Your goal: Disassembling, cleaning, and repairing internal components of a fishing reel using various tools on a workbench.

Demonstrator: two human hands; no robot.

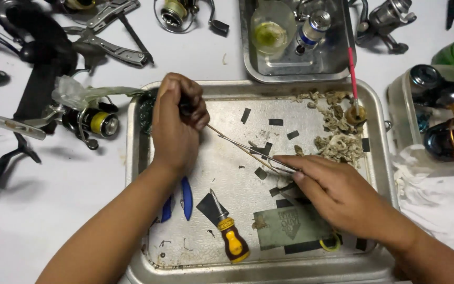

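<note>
in the tray point(132, 158), nearest, lies a yellow-handled screwdriver point(228, 231) beside blue-handled pliers point(186, 197). the right hand point(337, 192) pinches the near end of thin tweezers point(248, 148), fingers clamped on them. the tweezers slant across the tray's middle to the left hand point(177, 123), whose fingers are closed around a small dark part point(186, 108). beyond, scraps point(337, 139) are heaped at the far right corner.

Bare tray floor point(227, 158) lies between the hands, hemmed by screwdriver point(228, 234) and debris pile point(337, 134) (far right).
</note>
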